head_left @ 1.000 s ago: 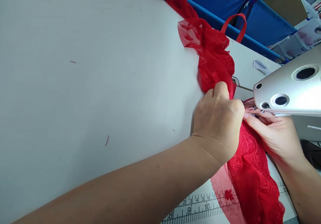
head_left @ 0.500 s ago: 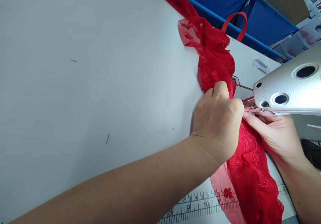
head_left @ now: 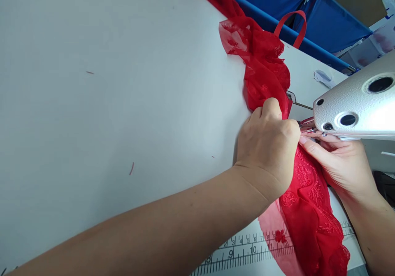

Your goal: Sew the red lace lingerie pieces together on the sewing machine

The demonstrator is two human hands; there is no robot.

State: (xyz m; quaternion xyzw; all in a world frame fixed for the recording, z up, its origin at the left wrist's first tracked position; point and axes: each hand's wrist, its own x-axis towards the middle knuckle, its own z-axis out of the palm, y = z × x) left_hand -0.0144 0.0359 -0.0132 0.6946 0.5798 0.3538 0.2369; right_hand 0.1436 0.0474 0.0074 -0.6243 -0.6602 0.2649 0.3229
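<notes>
A long piece of sheer red lace fabric [head_left: 311, 210] runs down the right part of the table, bunched in its far half and spread toward me. My left hand [head_left: 268, 144] is closed on it, knuckles up, just left of the sewing machine's needle area. From the right, my right hand [head_left: 342, 160] grips the fabric's edge with the thumb on top, under the machine head. The white sewing machine head [head_left: 358, 103] reaches in from the right. Its presser foot and needle are mostly hidden behind my left hand.
A printed ruler scale [head_left: 243, 247] lies along the near table edge, partly under the fabric. Blue cloth bins [head_left: 271, 4] stand behind, with a red strap [head_left: 290, 18] looped over the rim. A paper scrap [head_left: 323, 78] and red thread bits [head_left: 131, 168] lie on the white table [head_left: 123, 103].
The view has shifted very slightly. Both hands and the red lace fabric keep nearly the same place and grip.
</notes>
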